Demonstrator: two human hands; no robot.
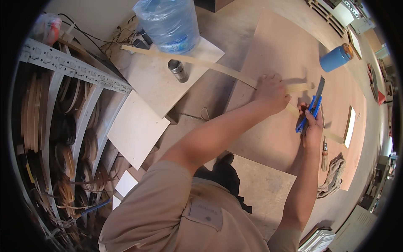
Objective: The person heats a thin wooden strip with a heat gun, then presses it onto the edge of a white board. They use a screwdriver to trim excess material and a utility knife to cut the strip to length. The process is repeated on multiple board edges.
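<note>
My left hand (pixel 270 94) is closed around a long pale flat strip (pixel 226 71), which looks like edge banding. The strip runs away to the far left, over a white board. A short end pokes out on the right side of that hand. In my right hand (pixel 311 129) is a blue utility knife (pixel 315 106), its long blade out and pointing away from me. Both hands are above a large light-brown wooden panel (pixel 268 50). Another length of pale strip passes beneath the knife toward the right.
A blue bottle (pixel 333 59) stands on the panel's far right. Nearer lie a wooden-handled tool (pixel 324 155) and a grey rope bundle (pixel 333 176). On the left are a plastic-covered water jug (pixel 168 25), a metal canister (pixel 178 71) and a metal shelf (pixel 77 67) with coiled strips.
</note>
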